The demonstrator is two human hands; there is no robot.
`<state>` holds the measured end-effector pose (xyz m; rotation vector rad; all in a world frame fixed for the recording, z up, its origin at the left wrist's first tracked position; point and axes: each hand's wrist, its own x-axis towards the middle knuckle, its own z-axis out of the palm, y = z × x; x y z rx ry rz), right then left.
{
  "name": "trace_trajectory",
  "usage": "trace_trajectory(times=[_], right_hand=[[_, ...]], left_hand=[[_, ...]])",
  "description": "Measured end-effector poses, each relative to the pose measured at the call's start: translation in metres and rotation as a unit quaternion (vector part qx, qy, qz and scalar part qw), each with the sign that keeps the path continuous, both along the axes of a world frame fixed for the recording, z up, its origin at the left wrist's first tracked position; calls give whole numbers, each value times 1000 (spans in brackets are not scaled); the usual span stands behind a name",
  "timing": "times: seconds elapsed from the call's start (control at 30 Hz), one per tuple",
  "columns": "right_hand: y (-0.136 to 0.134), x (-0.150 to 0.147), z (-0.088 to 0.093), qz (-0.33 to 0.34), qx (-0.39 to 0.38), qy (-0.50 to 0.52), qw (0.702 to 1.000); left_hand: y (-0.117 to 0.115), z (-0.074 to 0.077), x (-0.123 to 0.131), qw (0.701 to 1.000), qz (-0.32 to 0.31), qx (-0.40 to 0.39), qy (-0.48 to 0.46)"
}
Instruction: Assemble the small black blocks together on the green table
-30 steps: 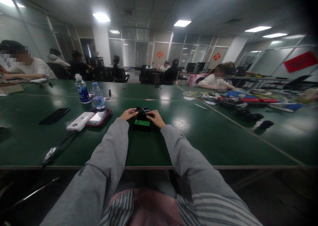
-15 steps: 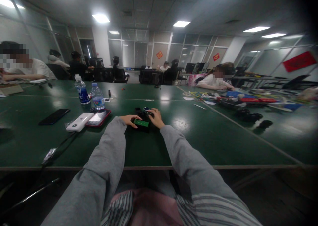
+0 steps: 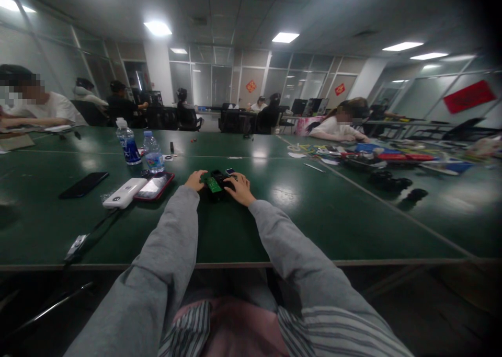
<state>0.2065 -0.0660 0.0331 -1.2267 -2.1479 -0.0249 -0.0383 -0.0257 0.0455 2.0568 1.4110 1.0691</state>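
Seemingly we're positioning the green board, left hand parted beside it, right hand grip unclear; next needs steadiness.

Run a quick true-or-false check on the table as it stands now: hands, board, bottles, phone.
1. The green circuit board is between the left hand and the right hand. True.
2. Two bottles stand beyond the white device. True.
3. The white device is right of the right hand. False: the white device is left of the left hand.
4. The black phone rests on the white device. False: the black phone lies apart on the green table.
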Motion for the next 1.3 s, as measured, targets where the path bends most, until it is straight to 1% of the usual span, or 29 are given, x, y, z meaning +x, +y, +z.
trace_trajectory(times=[0.03, 0.1, 0.2, 0.33, 0.53, 0.6, 0.73, 0.83, 0.9, 1.0, 1.1, 1.2, 1.3], right_hand=[[0, 0, 0, -6, 4, 2, 1000], [-1, 1, 1, -15, 12, 3, 1000], [0, 2, 2, -24, 14, 5, 1000], [0, 1, 3, -41, 10, 7, 999], [0, 1, 5, -46, 14, 7, 999], [-1, 0, 6, -42, 19, 6, 999], [-3, -1, 7, -30, 23, 11, 999], [0, 0, 7, -40, 20, 51, 998], [6, 3, 6, -58, 21, 92, 994], [17, 9, 0, -68, 14, 124, 990], [26, 13, -8, -49, -12, 112, 992], [30, 14, -15, -37, -49, 97, 993], [32, 13, -16, -42, -64, 100, 992]], left_hand=[[1, 1, 2, 999, 26, 16, 18], [-1, 5, 6, 998, 39, 15, 49], [-9, 9, 14, 998, 10, -22, 59], [-18, 8, 20, 995, -37, -34, 87], [-8, 7, 17, 993, -90, -7, 76], [-5, 6, 15, 992, -81, 2, 93], [-5, 6, 13, 992, -40, 25, 115], [-12, 12, 17, 992, -17, 51, 116], [-19, 16, 24, 990, -8, 74, 120], [-28, 18, 41, 985, -27, 101, 139], [-32, 14, 55, 978, -44, 100, 175], [-31, 9, 57, 972, -57, 109, 201], [-25, 6, 53, 965, -64, 121, 223]])
